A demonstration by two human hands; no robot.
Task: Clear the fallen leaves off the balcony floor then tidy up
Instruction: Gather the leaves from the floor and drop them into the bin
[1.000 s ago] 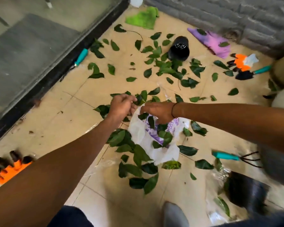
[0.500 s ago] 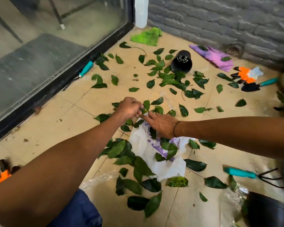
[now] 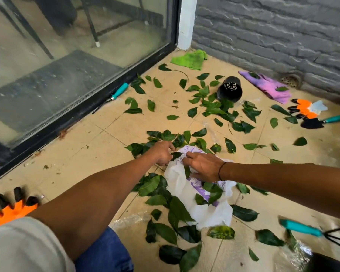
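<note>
Leaves (image 3: 214, 109) lay all over the tiled floor (image 3: 98, 146), thickest in a band from the middle of the frame up toward the tipped black pot (image 3: 229, 89), with another cluster at lower centre around the white plastic bag (image 3: 208, 209). The bag sprawled flat with its mouth end pointing up-frame, just where my hands met. My left hand (image 3: 162, 154) had its fingers curled and pinched a dark leaf (image 3: 176, 155) at the bag's upper edge; whether it also held the plastic, I could not tell. My right hand (image 3: 203, 166) lay spread over the bag just beside it, fingertips at the same edge, apparently gripping nothing. The nearest loose leaves sat directly above my left hand, so I judged that hand the closer one for gathering them while the right kept the bag open. Farther out, a green cloth (image 3: 190, 59) lay by the corner, a purple cloth (image 3: 269, 87) against the grey wall, a teal-handled tool (image 3: 119, 91) along the door track, and orange gloves (image 3: 8, 211) at the lower left edge.
</note>
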